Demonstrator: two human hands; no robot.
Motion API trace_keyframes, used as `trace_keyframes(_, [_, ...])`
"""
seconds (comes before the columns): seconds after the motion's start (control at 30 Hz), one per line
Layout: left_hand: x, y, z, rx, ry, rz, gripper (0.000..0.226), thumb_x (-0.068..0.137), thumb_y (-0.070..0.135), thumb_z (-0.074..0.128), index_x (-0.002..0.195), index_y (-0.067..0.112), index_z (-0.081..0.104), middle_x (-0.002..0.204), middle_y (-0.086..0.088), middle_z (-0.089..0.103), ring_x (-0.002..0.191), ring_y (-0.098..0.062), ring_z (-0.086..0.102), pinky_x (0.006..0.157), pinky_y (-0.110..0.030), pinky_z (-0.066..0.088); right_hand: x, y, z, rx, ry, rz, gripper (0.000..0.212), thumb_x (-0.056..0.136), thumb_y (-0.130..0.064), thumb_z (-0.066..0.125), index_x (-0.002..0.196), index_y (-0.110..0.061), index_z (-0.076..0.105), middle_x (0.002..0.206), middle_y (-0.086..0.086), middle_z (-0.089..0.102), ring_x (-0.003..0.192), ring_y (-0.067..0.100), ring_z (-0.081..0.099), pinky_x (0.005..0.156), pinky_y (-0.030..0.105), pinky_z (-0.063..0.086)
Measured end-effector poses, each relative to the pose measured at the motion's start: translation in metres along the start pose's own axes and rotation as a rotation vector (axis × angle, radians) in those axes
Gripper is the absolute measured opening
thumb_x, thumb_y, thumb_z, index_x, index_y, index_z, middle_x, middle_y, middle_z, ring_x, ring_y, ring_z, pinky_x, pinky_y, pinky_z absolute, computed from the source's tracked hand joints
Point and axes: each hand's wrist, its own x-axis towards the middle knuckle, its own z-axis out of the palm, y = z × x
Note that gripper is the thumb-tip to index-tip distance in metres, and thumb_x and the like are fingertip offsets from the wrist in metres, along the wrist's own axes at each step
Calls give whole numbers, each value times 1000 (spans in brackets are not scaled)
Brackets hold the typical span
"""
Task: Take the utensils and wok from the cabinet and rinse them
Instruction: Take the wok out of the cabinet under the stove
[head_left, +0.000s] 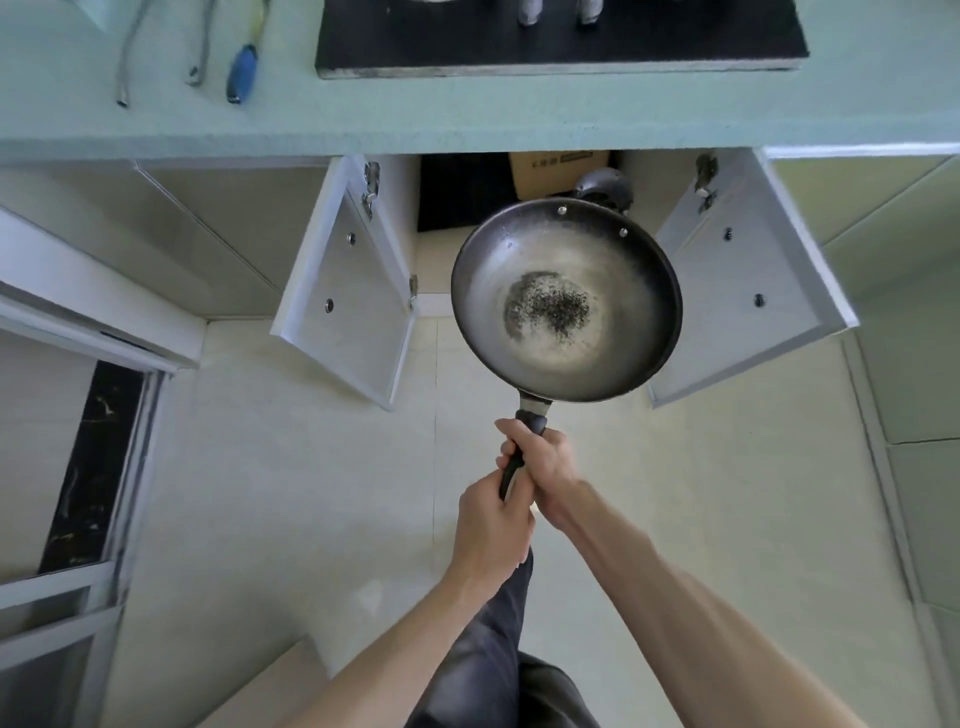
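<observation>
While clamped together on the black handle (524, 441), held the wok (566, 301) out in the air, clear of the open cabinet (467, 208) and above the floor. Right hand (545, 460) wrapped round the handle nearer the bowl; left hand (493, 519) curled round its tail end, just behind and touching the right. Carried level, bowl facing up, with a dark speckled patch and a pale dried ring at the bottom.

Beyond the wok, both doors (353, 291) swung wide, one on each side. Inside, a cardboard box (558, 171) and a rounded metal thing, partly hidden by the rim. On the counter (467, 119), three utensils (241, 73) near the left end and a black stove (561, 47) farther right. No sink in view.

Likely hazards from here: clipping the rim on the right-hand door or the counter edge when lifting, since both stood close. Could tip forward too, given all that weight far out from the grip, and shed the loose flecks on the floor. Doors left open, easy to knock with a knee when turning.
</observation>
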Motion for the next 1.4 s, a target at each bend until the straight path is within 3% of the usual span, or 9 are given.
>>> trace_keyframes(0.27, [-64, 67, 9, 72, -63, 103, 35, 101, 36, 47, 79, 11, 58, 52, -6, 47, 44, -22, 39, 47, -36, 32, -87, -39, -19, 68, 19, -99, 22, 93, -19, 72, 80, -10, 57, 64, 3, 59, 59, 19, 58, 59, 32, 49])
trace_keyframes(0.43, [-87, 119, 17, 110, -101, 189, 35, 105, 30, 46, 81, 6, 57, 47, -4, 43, 41, -22, 37, 46, -34, 31, -131, -82, -27, 121, 18, -208, 36, 96, -36, 73, 77, -12, 54, 65, 3, 56, 57, 18, 58, 64, 32, 50])
trace_keyframes(0.53, [-88, 151, 23, 121, -120, 251, 34, 105, 30, 47, 78, 13, 57, 48, -1, 41, 43, -22, 35, 47, -33, 30, -144, -111, -33, 180, 15, -244, 41, 101, -42, 65, 76, -12, 51, 64, 3, 55, 57, 18, 56, 66, 31, 50])
trace_keyframes(0.83, [-68, 233, 61, 168, -265, 327, 37, 104, 29, 47, 72, 9, 47, 51, -7, 39, 47, -25, 33, 46, -34, 28, -155, -186, -75, 413, -30, -331, 29, 105, -32, 62, 87, -11, 51, 70, 3, 54, 61, 18, 56, 75, 36, 50])
trace_keyframes(1.07, [-51, 263, 108, 229, -461, 440, 36, 104, 32, 49, 70, 20, 51, 50, -2, 42, 45, -23, 34, 48, -35, 31, -169, -213, -128, 632, 71, -394, 32, 105, -30, 62, 79, -13, 53, 71, 2, 51, 59, 15, 55, 71, 31, 50])
trace_keyframes(1.3, [-57, 274, 167, 330, -652, 519, 36, 106, 30, 48, 70, 26, 52, 46, 2, 44, 40, -18, 37, 46, -32, 32, -191, -208, -193, 790, 189, -464, 24, 105, -29, 60, 88, -13, 57, 74, 2, 51, 65, 15, 51, 69, 26, 51])
trace_keyframes(1.4, [-62, 269, 197, 361, -710, 557, 29, 106, 33, 48, 79, 26, 57, 45, 2, 46, 39, -16, 39, 46, -29, 33, -201, -201, -219, 875, 236, -488, 23, 105, -28, 60, 87, -13, 55, 72, 1, 50, 62, 14, 49, 68, 27, 49])
